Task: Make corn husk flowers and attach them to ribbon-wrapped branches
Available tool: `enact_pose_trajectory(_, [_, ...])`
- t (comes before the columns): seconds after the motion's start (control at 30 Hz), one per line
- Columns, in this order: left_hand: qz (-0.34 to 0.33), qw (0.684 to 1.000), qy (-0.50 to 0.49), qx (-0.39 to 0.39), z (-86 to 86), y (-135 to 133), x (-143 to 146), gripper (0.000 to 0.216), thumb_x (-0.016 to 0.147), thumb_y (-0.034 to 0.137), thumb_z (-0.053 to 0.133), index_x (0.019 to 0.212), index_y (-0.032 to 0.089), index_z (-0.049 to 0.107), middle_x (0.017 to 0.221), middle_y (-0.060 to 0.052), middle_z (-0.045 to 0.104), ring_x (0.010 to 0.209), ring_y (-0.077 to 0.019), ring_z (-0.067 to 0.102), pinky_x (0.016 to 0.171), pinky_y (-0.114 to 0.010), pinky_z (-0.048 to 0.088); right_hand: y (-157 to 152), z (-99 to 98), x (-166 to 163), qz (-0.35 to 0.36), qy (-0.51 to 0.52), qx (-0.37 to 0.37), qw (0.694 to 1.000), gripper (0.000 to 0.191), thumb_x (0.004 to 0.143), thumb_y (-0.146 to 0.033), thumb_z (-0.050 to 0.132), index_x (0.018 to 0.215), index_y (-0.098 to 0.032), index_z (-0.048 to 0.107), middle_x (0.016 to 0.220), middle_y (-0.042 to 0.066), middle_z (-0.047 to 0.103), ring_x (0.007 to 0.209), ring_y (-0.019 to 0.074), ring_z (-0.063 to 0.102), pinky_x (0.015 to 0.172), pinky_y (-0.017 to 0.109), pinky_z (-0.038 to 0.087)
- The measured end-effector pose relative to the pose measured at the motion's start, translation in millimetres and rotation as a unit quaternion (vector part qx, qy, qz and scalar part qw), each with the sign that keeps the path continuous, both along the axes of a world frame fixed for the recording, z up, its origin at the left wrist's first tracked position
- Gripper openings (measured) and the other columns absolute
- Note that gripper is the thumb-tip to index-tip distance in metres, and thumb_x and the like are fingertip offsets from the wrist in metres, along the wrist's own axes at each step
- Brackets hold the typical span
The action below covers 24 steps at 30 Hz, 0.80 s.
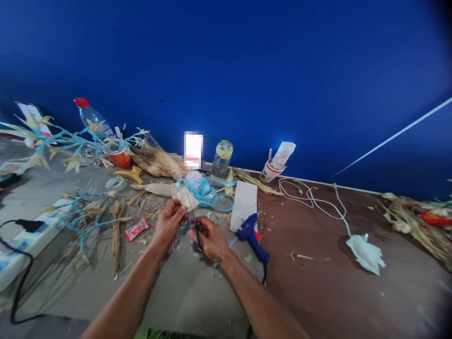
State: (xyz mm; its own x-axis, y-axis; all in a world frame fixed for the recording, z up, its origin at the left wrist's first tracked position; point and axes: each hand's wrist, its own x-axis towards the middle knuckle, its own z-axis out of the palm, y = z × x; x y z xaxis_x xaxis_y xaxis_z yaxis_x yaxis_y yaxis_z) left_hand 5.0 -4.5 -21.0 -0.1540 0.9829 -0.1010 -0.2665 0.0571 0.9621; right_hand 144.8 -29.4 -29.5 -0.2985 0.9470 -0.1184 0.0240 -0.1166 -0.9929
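My left hand pinches a pale cream piece of husk between thumb and fingers. In my right hand is a pair of scissors with dark handles, the blades pointing up against the husk piece. Whether the blades are apart or together is too small to tell. Just behind both hands lies a loose tangle of light blue ribbon. A blue hot glue gun rests to the right of my right hand, partly over a white sheet of paper.
Left are blue-wrapped branches with husk flowers, a red cup, a tape roll, a pink packet and a power strip. Behind stand a glass jar and a paper cup. A white cable lies right.
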Motion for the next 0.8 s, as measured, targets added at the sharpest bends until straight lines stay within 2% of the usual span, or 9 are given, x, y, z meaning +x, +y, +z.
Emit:
enact_pose_trajectory(0.23, [-0.025,1.0,0.013,-0.009,0.0,-0.9,-1.1,0.026,0.07,0.035,0.068,0.083,0.015,0.058,0.054,0.005,0.052,0.044,-0.0043,0.04,0.042,-0.016,0.027,-0.4,6.8,1.2,0.009,-0.024,0.006,1.0,0.033,0.069,-0.032,0.066,0.098,-0.018,0.064,0.068,-0.001,0.057,0.058,0.0108,0.048,0.05,0.022,0.038])
enact_pose_trajectory(0.47, [-0.012,0.999,-0.01,-0.027,6.5,-0.7,1.3,0.027,0.065,0.035,0.071,0.077,0.015,0.057,0.05,0.006,0.05,0.043,-0.0039,0.04,0.041,-0.015,0.025,-0.6,6.2,1.6,0.009,-0.053,0.021,0.998,0.031,0.07,-0.033,0.063,0.096,-0.016,0.065,0.065,-0.001,0.055,0.057,0.0103,0.045,0.05,0.022,0.036])
enact_pose_trajectory(0.8, [-0.007,0.999,-0.022,-0.031,-0.2,1.5,-3.2,0.027,0.064,0.035,0.072,0.077,0.015,0.058,0.049,0.006,0.05,0.044,-0.005,0.045,0.042,-0.016,0.027,-1.7,6.3,2.0,0.016,-0.053,0.024,0.998,0.028,0.069,-0.03,0.062,0.094,-0.018,0.066,0.065,-0.001,0.056,0.056,0.0111,0.046,0.048,0.022,0.036])
